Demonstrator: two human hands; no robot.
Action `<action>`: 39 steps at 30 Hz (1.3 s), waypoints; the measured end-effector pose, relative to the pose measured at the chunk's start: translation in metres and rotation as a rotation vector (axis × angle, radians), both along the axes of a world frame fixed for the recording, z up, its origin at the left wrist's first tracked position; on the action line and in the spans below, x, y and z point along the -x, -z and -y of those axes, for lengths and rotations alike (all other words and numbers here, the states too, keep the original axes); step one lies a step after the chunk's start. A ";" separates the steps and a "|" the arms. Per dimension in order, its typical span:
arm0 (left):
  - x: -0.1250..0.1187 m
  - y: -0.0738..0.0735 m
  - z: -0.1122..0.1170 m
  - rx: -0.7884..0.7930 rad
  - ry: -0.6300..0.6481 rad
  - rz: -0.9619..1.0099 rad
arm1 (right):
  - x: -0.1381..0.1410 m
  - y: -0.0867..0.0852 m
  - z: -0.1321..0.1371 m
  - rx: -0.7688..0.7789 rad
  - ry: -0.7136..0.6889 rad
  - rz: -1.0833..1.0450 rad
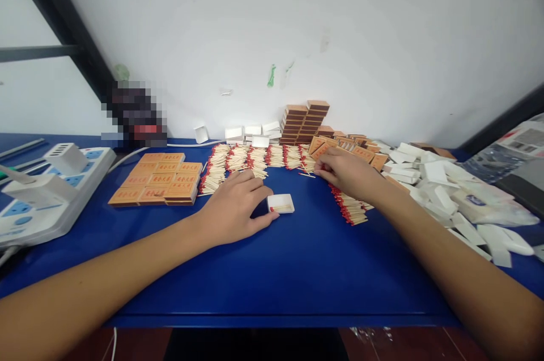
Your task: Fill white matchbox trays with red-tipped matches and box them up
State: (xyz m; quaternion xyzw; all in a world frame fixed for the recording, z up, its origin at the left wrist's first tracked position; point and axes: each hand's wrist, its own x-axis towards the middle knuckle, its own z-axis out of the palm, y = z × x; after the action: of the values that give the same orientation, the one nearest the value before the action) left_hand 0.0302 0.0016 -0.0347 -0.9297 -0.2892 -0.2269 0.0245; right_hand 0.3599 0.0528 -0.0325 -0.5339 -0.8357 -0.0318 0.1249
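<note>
My left hand rests on the blue table with its fingers curled. Its thumb and index finger hold the left end of a small white matchbox tray. A few matches lie inside that tray. Over the right part of the match rows, my right hand is closed, thumb and fingertips together. What is between those fingertips, if anything, is too small to make out. Red-tipped matches lie beneath this hand, and further piles of matches stretch behind my left hand.
Orange matchboxes lie grouped at left, near a white power strip. Brown-sided matchboxes are stacked against the wall. Loose orange covers and a heap of white trays spread to the right, by a plastic packet.
</note>
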 end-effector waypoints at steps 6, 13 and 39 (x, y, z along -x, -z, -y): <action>-0.001 0.000 0.000 -0.002 -0.001 0.005 | 0.000 -0.001 -0.002 0.017 -0.039 0.053; 0.000 0.000 0.000 -0.011 0.007 0.012 | 0.012 -0.010 0.011 0.060 -0.089 0.024; -0.001 0.001 0.001 -0.029 -0.004 0.017 | 0.068 -0.012 0.056 0.090 -0.289 -0.228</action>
State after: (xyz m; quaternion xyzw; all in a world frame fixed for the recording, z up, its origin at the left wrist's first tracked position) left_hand 0.0311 0.0001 -0.0352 -0.9267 -0.2878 -0.2391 0.0360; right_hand 0.2915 -0.0034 -0.0208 -0.4136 -0.8847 0.0845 0.1980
